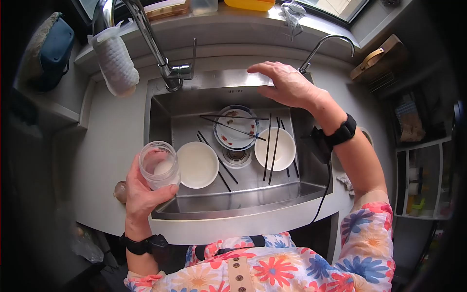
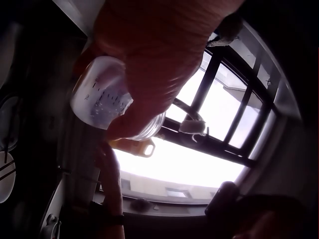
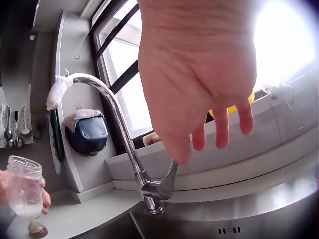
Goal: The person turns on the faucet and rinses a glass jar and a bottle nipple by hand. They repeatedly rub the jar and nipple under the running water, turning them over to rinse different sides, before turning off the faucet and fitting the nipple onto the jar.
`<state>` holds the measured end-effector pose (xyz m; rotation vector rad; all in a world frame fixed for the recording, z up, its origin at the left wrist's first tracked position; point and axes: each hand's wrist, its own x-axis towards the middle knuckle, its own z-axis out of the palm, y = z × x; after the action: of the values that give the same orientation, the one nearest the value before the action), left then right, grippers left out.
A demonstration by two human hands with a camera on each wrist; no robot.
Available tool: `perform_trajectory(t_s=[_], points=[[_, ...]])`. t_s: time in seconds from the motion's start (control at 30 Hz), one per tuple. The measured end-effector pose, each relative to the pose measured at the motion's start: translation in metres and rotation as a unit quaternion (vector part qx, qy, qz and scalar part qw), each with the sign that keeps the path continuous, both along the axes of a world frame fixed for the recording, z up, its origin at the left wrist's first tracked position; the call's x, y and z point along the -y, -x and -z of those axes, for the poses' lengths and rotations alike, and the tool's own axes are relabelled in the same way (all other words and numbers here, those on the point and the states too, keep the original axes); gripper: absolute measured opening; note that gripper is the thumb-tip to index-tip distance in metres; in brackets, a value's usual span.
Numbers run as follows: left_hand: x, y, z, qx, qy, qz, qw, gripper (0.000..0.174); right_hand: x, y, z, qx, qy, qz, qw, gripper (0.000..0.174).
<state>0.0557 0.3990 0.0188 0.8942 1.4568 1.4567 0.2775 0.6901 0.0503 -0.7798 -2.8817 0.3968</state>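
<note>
Clear jar (image 1: 159,166) is being clamped in the left hand's (image 1: 141,193) fingers, tilting risking spillage. Right hand's (image 1: 288,84) fingers are being held apart.

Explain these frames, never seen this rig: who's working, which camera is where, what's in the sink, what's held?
No robot here: a person works bare-handed, wearing a head camera and two wrist cameras. The head view looks down into a steel sink; the left wrist view shows the left hand against a window; the right wrist view shows the right hand near a faucet.

In the sink are two white bowls, a patterned dish and black chopsticks. The left hand holds a clear jar with something whitish inside; the right hand holds nothing.
</note>
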Motion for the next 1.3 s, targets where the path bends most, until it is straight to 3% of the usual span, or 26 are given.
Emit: perform_trajectory(t_s=[0.1, 0.5, 0.8, 0.93, 1.23, 1.3], points=[[-0.001, 0.005, 0.003, -0.003, 0.0, -0.011, 1.0, 0.074, -0.013, 0.044, 0.001, 0.066, -0.024, 0.011, 0.997, 0.048], [-0.016, 0.007, 0.011, 0.022, -0.007, -0.012, 1.0, 0.075, -0.034, 0.129, 0.022, 0.08, -0.171, -0.056, 0.98, 0.049], [-0.022, 0.008, 0.014, 0.04, -0.014, -0.005, 0.999, 0.075, -0.041, 0.142, 0.027, 0.17, -0.16, -0.045, 0.971, 0.052], [-0.023, 0.008, 0.016, 0.04, -0.017, -0.011, 0.999, 0.074, -0.04, 0.143, 0.027, 0.172, -0.149, -0.044, 0.973, 0.053], [-0.025, 0.008, 0.017, 0.053, -0.014, -0.005, 0.998, 0.075, -0.035, 0.154, 0.029, 0.058, -0.191, -0.066, 0.978, 0.056], [-0.026, 0.009, 0.017, 0.047, -0.012, -0.003, 0.999, 0.075, -0.036, 0.157, 0.029, 0.117, -0.218, -0.045, 0.968, 0.055]])
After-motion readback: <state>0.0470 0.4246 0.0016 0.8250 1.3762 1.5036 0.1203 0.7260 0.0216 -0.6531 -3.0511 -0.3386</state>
